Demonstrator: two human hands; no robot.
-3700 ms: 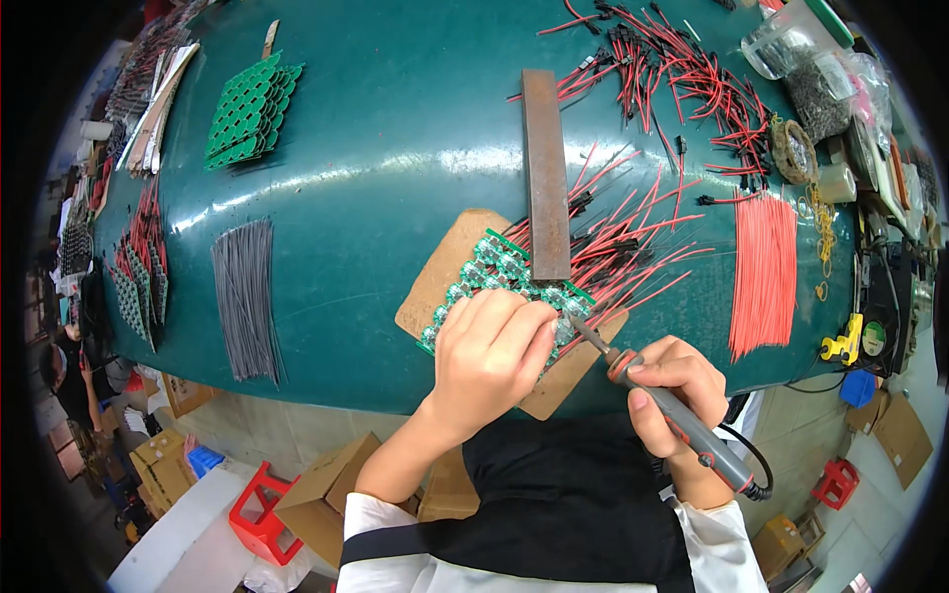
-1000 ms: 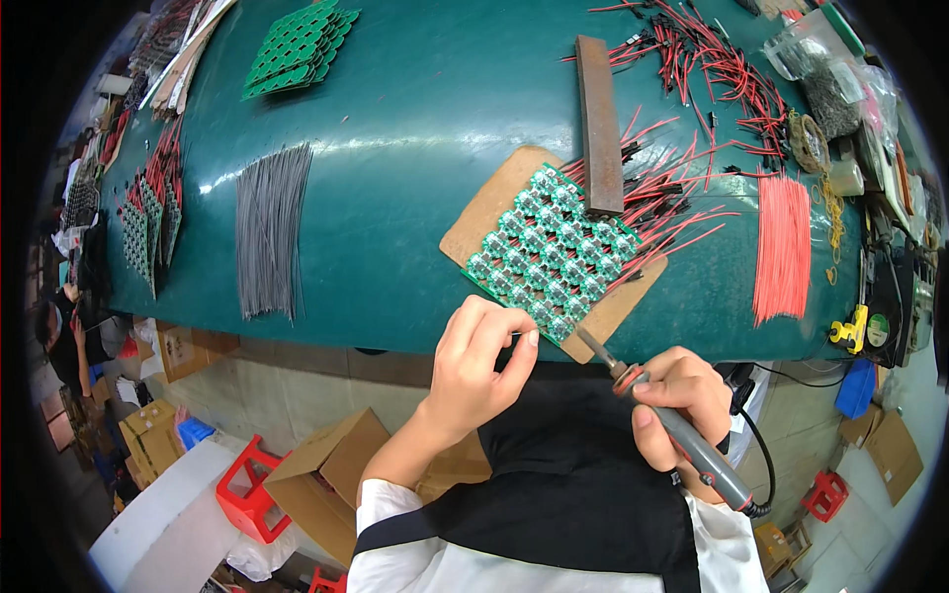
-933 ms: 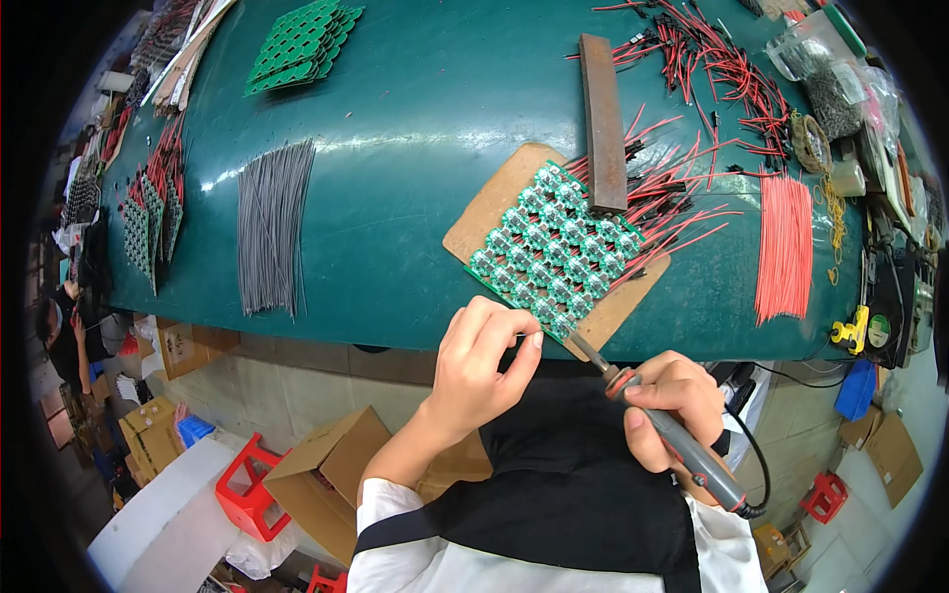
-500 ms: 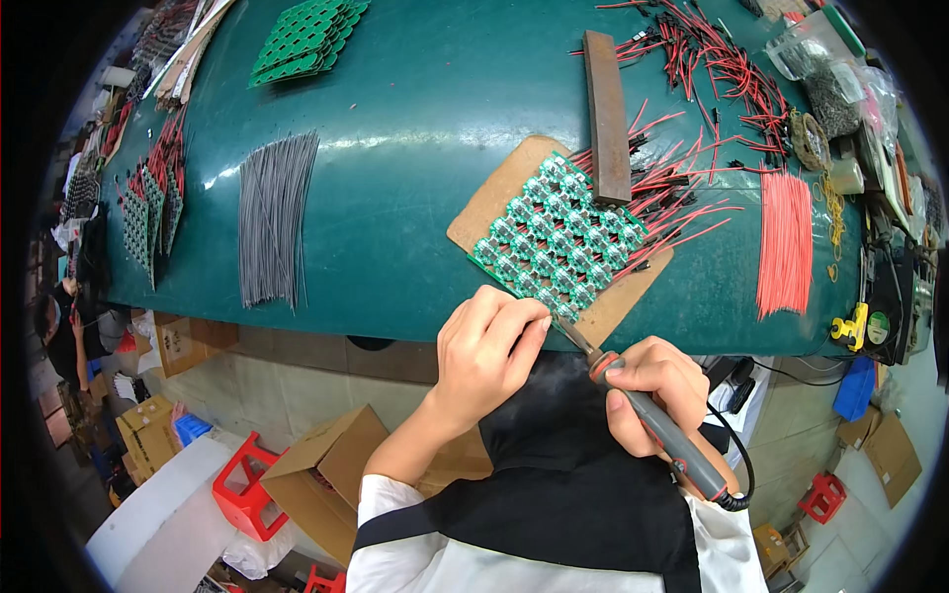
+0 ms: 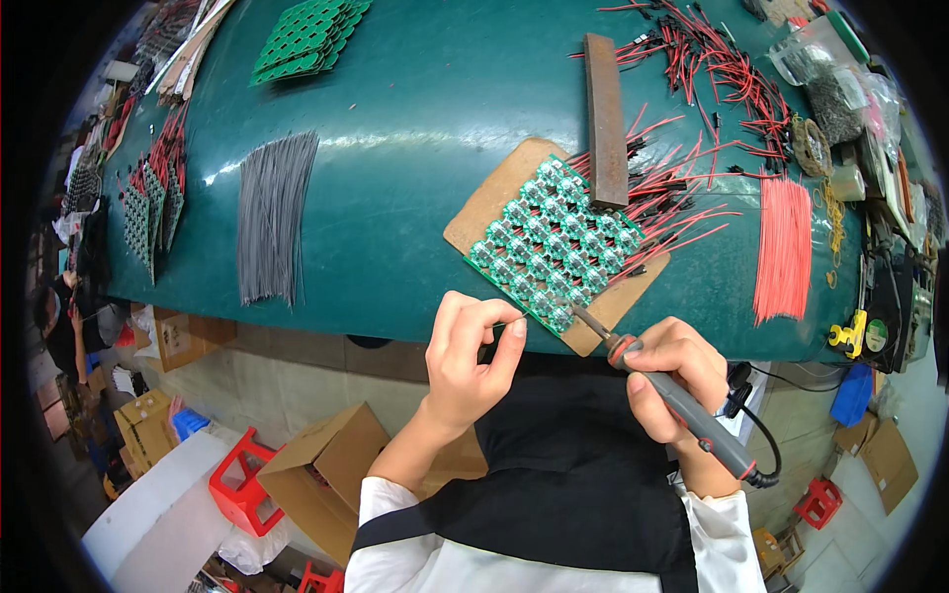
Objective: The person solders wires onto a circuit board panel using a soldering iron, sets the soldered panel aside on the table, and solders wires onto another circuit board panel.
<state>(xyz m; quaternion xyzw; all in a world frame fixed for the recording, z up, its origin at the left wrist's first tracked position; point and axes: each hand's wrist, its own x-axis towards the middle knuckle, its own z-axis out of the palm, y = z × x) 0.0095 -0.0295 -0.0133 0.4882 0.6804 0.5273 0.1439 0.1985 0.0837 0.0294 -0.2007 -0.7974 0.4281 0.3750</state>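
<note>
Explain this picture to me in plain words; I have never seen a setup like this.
There is no robot here, just a person's two bare hands, seen from above by a wide fisheye camera worn on the head, so straight edges bend. The right hand holds a grey soldering iron, its tip by the near corner of a green circuit panel. The left hand is beside that panel, finger and thumb tips close together; anything between them is too small to tell.

The panel lies on a brown board, with a metal bar over its far edge. On the green table are also grey wires, red wires and stacked green boards.
</note>
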